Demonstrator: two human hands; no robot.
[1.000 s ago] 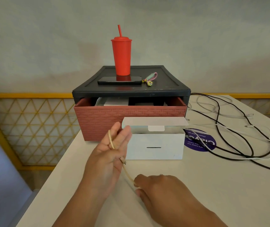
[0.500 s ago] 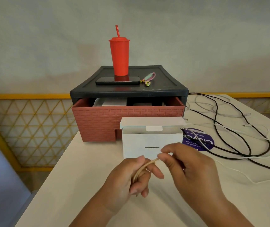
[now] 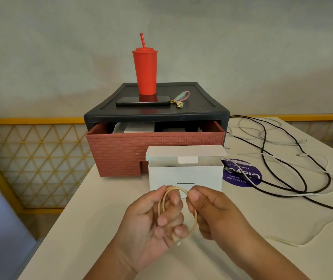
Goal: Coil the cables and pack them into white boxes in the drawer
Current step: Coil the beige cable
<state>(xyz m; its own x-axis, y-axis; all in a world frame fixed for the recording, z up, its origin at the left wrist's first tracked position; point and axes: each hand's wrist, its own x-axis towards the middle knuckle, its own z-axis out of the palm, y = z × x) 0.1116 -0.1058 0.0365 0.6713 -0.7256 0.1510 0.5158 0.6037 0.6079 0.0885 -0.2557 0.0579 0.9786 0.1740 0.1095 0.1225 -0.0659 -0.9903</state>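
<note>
A thin beige cable [image 3: 194, 217] is wound into a small loop between both hands, its plug hanging below the fingers. My left hand [image 3: 151, 225] grips one side of the coil with curled fingers. My right hand [image 3: 214, 211] pinches the top right of the loop. Just behind stands an open white box [image 3: 185, 175], lid flap up. The brick-patterned red drawer [image 3: 121, 150] is pulled out of its black cabinet [image 3: 206, 104], with white boxes [image 3: 135, 128] partly visible inside.
Black cables [image 3: 278, 164] and white cables [image 3: 294, 241] sprawl across the white table [image 3: 105, 199] at the right, over a purple sticker [image 3: 240, 176]. A red tumbler [image 3: 145, 71], a phone [image 3: 143, 101] and a keychain strap [image 3: 180, 99] sit on the cabinet. The table's left edge is close.
The beige cable went from a loose strand across my left palm to a rounded coil. My right hand rose from the table to the loop; both hands now hold it before the box.
</note>
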